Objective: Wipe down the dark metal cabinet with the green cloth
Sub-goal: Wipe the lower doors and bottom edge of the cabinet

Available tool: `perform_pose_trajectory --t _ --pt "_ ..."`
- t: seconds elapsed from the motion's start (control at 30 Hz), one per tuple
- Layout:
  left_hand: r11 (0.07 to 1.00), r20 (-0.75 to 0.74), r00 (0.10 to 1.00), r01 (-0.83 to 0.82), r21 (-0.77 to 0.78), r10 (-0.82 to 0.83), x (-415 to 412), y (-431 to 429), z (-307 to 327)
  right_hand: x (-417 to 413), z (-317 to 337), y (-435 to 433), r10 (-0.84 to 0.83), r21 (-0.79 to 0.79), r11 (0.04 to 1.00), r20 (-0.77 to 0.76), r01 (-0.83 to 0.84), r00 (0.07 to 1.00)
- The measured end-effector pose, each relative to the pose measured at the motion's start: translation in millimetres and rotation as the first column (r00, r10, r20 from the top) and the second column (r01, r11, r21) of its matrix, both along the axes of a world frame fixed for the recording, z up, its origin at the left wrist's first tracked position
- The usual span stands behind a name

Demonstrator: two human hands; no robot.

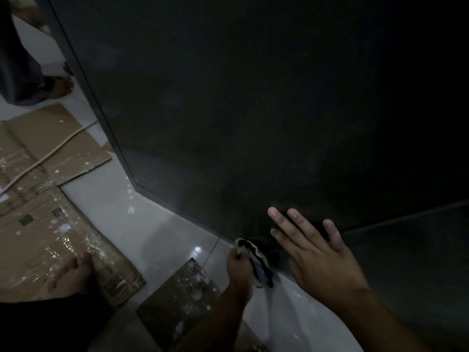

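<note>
The dark metal cabinet fills most of the view, its bottom edge meeting the pale floor. My left hand is shut on the green cloth, a bunched green and dark rag held low against the cabinet's bottom edge. My right hand is spread flat with its fingers apart, palm toward the cabinet's lower face just right of the cloth; whether it touches the metal I cannot tell.
Flattened cardboard sheets speckled with paint cover the floor at left, with a pale cord across them. My bare foot rests on the cardboard. Another person's foot and trouser leg stand at upper left. A smaller cardboard piece lies by my left forearm.
</note>
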State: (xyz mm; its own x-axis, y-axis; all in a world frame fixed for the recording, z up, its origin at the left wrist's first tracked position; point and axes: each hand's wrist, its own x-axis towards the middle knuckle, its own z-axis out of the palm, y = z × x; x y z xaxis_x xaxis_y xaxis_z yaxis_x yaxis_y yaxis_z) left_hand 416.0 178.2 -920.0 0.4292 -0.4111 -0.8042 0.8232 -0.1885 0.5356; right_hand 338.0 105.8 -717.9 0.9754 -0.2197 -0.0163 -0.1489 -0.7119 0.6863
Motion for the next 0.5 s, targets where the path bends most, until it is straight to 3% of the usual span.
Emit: perform_pose_trajectory --t 0.2,0.33,0.43,0.5 --pt "0.950 0.277 0.912 -0.311 -0.016 0.303 83.3 9.2 72.1 3.5 19.8 3.5 0.001 -0.109 0.994 0.026 0.001 1.000" --pt "0.917 0.428 0.811 -0.360 -0.170 0.398 118.9 17.5 156.9 25.8 70.6 18.5 -0.085 -0.057 0.992 0.325 0.109 0.942" --pt "0.909 0.548 0.728 -0.286 -0.304 0.412 132.3 25.3 223.9 28.6 116.7 27.1 -0.157 0.040 0.986 0.563 0.163 0.811" --pt "0.907 0.666 0.620 -0.225 -0.356 0.415 141.0 29.8 269.7 20.5 144.3 30.1 -0.215 0.114 0.975 0.677 0.189 0.704"
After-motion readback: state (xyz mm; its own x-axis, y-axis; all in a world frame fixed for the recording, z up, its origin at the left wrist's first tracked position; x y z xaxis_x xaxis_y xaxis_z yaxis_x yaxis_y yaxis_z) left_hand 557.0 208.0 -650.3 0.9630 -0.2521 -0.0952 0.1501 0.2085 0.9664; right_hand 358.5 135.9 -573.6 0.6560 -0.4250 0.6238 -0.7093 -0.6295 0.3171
